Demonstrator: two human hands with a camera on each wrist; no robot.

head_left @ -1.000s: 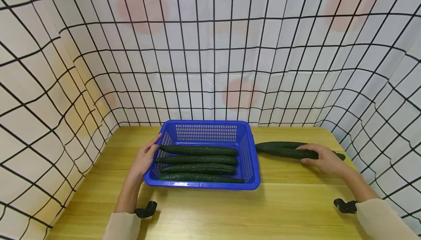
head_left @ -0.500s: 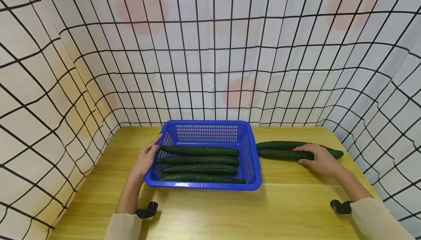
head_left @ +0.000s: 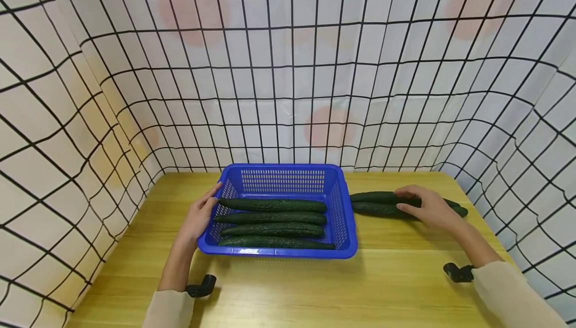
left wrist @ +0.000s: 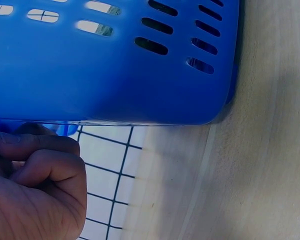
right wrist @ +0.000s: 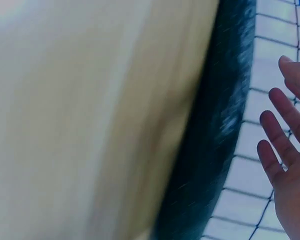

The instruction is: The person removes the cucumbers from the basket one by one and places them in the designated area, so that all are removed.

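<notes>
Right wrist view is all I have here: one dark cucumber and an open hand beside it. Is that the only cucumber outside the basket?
Observer: No, the head view shows two, a far cucumber and a near cucumber, side by side to the right of the basket.
Operator: Good to know. How many are inside the basket?
Observer: Four cucumbers, lying in rows that run left to right.
Operator: And where's the other hand?
Observer: The left hand holds the basket at its left rim.
</notes>
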